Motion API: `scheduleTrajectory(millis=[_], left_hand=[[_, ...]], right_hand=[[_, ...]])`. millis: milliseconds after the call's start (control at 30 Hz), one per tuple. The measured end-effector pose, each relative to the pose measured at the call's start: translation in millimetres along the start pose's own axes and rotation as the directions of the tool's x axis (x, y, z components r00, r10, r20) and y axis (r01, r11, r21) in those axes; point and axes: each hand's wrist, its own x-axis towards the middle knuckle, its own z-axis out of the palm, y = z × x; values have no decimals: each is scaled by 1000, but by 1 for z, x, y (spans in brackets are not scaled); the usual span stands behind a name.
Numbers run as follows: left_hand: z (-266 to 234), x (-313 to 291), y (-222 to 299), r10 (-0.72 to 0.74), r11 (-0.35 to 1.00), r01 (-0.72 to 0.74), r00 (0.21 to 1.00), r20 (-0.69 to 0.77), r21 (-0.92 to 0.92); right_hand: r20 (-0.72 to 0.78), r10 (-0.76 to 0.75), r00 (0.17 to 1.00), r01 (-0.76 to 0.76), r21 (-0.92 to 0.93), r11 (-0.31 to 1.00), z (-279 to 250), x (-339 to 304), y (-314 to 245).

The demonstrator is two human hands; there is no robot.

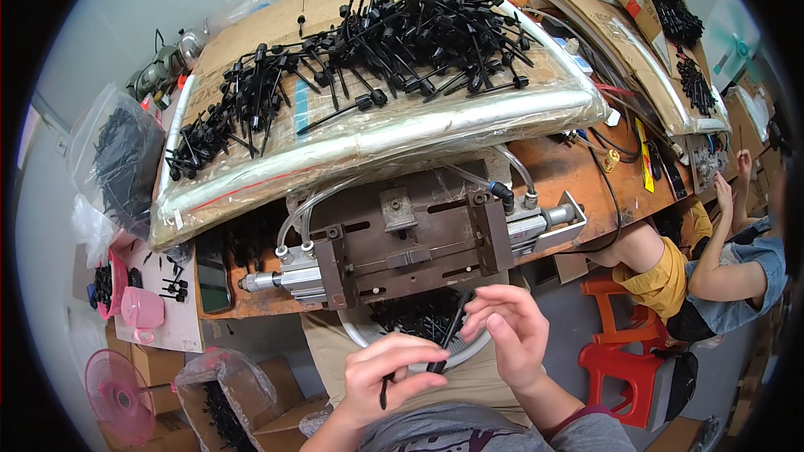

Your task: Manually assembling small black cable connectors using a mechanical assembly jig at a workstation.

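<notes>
My left hand (389,375) pinches a slim black plastic rod part (453,323) between thumb and fingers, its thicker end at the fingertips and its thin shaft slanting up and away. A second thin black piece (385,391) pokes out below the same hand. Beside the rod's far end my right hand (512,336) is raised, fingers loosely bent and apart from the thumb, with nothing visible in it. Below both hands, a pale round basin (356,333) on my lap holds many similar black parts (412,316).
A brown metal fixture (435,238) with air cylinders (303,279) and clear hoses stands at the table edge. Behind it, a cardboard-covered tray (377,141) bears a heap of black parts (419,38). A co-worker (729,268) sits at right by red stools (620,372).
</notes>
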Motion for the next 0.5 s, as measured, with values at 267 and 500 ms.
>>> scheduleTrajectory(millis=[267, 500], left_hand=[[2, 0, 1, 92, 996, -93, 992, 87, 3], [1, -1, 4, 47, 999, -45, 990, 132, -17]], right_hand=[[156, 286, 945, -322, 308, 895, -5, 5, -8], [150, 299, 942, -334, 370, 867, -6, 7, -11]])
